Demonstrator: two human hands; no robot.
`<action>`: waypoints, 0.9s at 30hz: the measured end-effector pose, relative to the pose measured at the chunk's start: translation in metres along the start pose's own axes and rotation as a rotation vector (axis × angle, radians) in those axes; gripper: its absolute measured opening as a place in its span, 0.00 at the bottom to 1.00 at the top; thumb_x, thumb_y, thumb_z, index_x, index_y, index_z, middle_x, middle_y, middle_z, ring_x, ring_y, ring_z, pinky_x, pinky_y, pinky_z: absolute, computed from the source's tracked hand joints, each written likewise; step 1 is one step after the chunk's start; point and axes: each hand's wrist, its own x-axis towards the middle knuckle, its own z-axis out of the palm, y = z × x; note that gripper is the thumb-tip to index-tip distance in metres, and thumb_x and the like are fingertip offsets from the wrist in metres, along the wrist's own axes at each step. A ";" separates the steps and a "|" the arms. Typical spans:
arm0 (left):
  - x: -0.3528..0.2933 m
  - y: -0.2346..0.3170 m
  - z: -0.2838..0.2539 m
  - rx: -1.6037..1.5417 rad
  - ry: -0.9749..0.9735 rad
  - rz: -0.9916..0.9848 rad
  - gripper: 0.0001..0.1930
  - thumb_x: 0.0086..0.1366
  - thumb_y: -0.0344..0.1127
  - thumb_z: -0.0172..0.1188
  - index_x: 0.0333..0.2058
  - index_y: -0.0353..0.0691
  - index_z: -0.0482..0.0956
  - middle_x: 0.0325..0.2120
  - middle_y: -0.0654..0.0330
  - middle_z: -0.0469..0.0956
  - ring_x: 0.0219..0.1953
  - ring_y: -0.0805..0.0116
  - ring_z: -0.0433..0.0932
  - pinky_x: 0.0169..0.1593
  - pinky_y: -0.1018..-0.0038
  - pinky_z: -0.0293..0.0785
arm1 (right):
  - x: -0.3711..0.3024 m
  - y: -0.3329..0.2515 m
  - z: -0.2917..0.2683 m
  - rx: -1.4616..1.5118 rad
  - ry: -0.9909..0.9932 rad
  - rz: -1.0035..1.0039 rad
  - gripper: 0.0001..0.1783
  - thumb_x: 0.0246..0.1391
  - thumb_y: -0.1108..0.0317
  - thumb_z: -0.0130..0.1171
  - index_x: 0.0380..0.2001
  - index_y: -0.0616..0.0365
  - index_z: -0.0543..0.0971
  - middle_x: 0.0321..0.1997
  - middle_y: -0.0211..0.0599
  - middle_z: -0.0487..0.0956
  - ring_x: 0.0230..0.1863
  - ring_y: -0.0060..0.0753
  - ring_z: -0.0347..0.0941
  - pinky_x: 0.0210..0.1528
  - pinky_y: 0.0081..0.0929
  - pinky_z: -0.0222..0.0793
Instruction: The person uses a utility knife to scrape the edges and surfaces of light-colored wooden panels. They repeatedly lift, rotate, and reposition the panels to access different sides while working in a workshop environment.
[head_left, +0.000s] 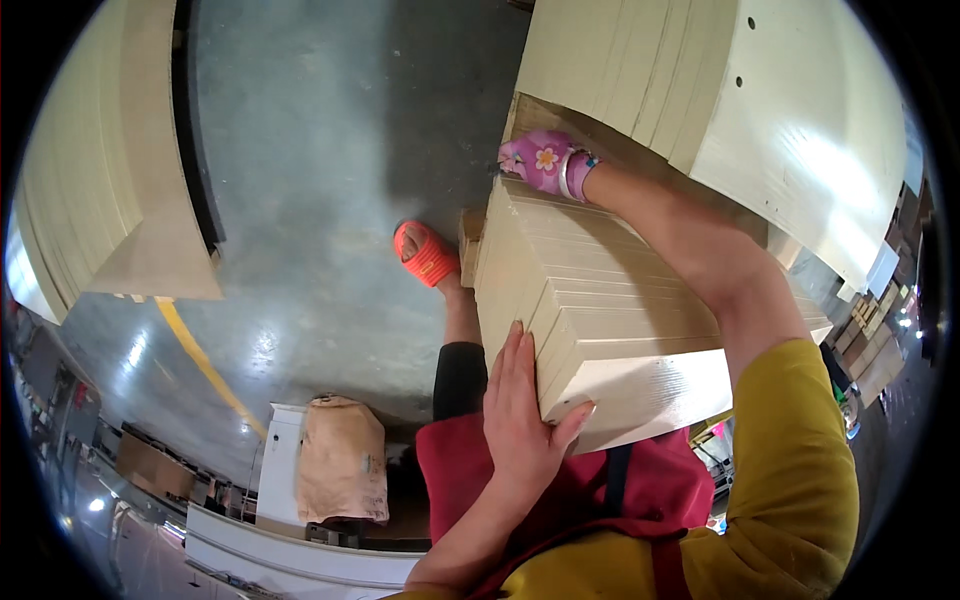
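A stack of cream-painted panels (pixel 630 300) stands in front of me, set close together with their edges showing. My bare left hand (pixel 522 410) lies against the near left corner of the stack. Its fingers are stretched flat along the side face, and the thumb is spread over the near panel. At the far end, my right hand (pixel 545 162) wears a pink flowered glove with a band at the wrist. Its fingers are bent at the stack's far left corner, with a small dark bit by the tips that I cannot make out.
Another cream panel stack (pixel 680 70) rises at the far right, its front panel drilled with holes. More boards (pixel 90 170) stand at the left. An orange slipper (pixel 427 254) is on my foot on the grey floor. A tan sack (pixel 342 460) lies at lower left.
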 end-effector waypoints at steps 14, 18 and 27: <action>-0.001 0.000 -0.001 0.033 0.047 0.003 0.44 0.55 0.57 0.61 0.58 0.25 0.59 0.57 0.38 0.63 0.57 0.40 0.66 0.58 0.59 0.64 | -0.030 -0.060 -0.059 0.375 -0.355 -0.323 0.10 0.54 0.63 0.52 0.32 0.58 0.75 0.31 0.38 0.80 0.36 0.38 0.77 0.39 0.31 0.70; 0.001 0.005 0.002 -0.031 0.036 0.020 0.44 0.56 0.58 0.61 0.58 0.24 0.60 0.57 0.37 0.64 0.57 0.41 0.65 0.58 0.59 0.63 | -0.025 -0.035 -0.039 0.173 -0.011 -0.113 0.11 0.56 0.63 0.51 0.37 0.56 0.76 0.33 0.42 0.80 0.37 0.42 0.77 0.39 0.34 0.71; -0.002 0.003 0.008 -0.145 0.091 -0.043 0.45 0.58 0.60 0.57 0.58 0.23 0.60 0.56 0.38 0.65 0.57 0.42 0.66 0.59 0.61 0.62 | -0.069 -0.082 -0.085 0.293 -0.137 -0.296 0.04 0.52 0.69 0.52 0.29 0.57 0.72 0.26 0.40 0.77 0.30 0.46 0.74 0.35 0.36 0.67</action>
